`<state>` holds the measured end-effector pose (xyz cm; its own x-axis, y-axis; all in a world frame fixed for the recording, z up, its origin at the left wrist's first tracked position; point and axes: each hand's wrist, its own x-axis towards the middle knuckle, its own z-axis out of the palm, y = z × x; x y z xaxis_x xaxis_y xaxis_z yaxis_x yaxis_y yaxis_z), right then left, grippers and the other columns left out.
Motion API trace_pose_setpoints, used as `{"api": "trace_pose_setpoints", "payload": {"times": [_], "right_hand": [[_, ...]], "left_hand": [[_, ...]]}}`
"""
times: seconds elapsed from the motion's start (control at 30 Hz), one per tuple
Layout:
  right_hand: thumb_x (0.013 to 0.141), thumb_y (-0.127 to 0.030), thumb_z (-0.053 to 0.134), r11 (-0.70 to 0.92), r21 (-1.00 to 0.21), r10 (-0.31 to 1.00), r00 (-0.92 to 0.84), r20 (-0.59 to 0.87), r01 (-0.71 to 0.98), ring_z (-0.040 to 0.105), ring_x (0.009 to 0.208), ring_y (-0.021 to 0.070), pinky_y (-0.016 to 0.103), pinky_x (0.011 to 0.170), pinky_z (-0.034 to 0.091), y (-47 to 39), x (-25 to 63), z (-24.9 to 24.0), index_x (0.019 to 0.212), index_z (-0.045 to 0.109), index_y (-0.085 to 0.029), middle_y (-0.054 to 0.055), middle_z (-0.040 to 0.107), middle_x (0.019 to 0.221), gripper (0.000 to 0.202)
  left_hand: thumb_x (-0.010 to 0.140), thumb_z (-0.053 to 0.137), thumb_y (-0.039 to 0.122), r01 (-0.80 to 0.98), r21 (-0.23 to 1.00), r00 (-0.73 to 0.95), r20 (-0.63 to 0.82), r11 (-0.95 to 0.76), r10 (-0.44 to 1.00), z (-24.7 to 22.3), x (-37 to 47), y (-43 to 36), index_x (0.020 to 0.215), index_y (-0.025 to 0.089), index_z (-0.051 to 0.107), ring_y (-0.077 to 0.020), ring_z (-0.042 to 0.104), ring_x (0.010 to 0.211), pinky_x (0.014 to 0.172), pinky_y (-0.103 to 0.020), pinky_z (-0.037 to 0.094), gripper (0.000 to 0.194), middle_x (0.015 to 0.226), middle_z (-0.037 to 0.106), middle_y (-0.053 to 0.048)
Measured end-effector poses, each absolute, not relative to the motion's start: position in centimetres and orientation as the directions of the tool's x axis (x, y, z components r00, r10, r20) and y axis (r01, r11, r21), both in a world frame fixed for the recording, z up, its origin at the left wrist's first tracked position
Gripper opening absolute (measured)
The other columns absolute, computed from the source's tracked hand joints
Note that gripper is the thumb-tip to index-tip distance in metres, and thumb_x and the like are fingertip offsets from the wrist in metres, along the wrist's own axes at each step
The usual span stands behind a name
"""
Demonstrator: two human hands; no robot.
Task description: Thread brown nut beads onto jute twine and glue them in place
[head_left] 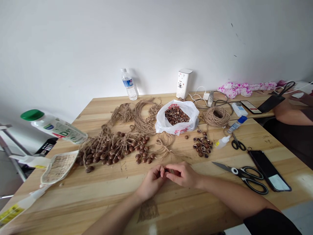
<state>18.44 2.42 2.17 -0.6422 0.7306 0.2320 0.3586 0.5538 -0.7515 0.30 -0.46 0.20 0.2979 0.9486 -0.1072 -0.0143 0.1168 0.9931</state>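
Note:
My left hand (153, 180) and my right hand (183, 174) meet above the wooden table (97, 192). Their fingertips pinch together around a small dark piece, mostly hidden, that looks like a nut shell. Just beyond them lies a knotted bunch of twine (166, 147). To the left of it is a heap of brown nuts tied to cords (110, 153). Loose shell pieces (202, 143) are scattered right of centre. Behind them a white plastic bag (160, 122) stands open, full of shells.
Scissors (254, 181) and a black phone (265, 169) lie at the right, near a twine roll (207, 117) and glue bottle (222, 142). At left are a green-capped bottle (58, 127) and woven tray (45, 174). Another person's arm (288, 112) rests at far right.

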Motion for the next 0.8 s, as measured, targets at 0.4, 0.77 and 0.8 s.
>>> {"api": "trace_pose_setpoints", "payload": {"times": [0.4,0.77,0.8], "right_hand": [[0.087,-0.034,0.054,0.561,-0.747,0.725,-0.646,0.236,0.356,0.039,0.047,0.008,0.019,0.051,0.034,2.39,18.41,2.09,0.104,0.067,-0.017,-0.004,0.051,0.053,0.028],[0.087,-0.034,0.055,0.563,-0.742,0.728,-0.643,0.237,0.364,0.039,0.047,0.008,0.019,0.05,0.034,2.38,18.4,2.05,0.105,0.067,-0.017,-0.004,0.051,0.053,0.028],[0.086,-0.034,0.055,0.566,-0.741,0.728,-0.641,0.243,0.362,0.039,0.047,0.008,0.019,0.05,0.034,2.38,18.41,2.0,0.106,0.067,-0.017,-0.004,0.051,0.053,0.028]], "left_hand": [[0.075,0.063,0.036,-0.017,0.995,0.3,-0.09,0.1,0.95,0.19,0.33,-0.43,0.063,0.02,0.037,-0.0126,0.046,0.066,0.063,-0.024,0.038,0.033,0.067,0.05,0.002],[0.074,0.063,0.037,-0.029,0.992,0.307,-0.11,0.125,0.945,0.09,0.25,-0.51,0.064,0.02,0.038,-0.0126,0.043,0.066,0.063,-0.023,0.037,0.033,0.067,0.049,0.002],[0.074,0.064,0.038,-0.026,0.991,0.305,-0.114,0.128,0.946,0.14,0.26,-0.5,0.064,0.02,0.038,-0.0126,0.043,0.066,0.063,-0.023,0.037,0.033,0.067,0.049,0.002]]}}
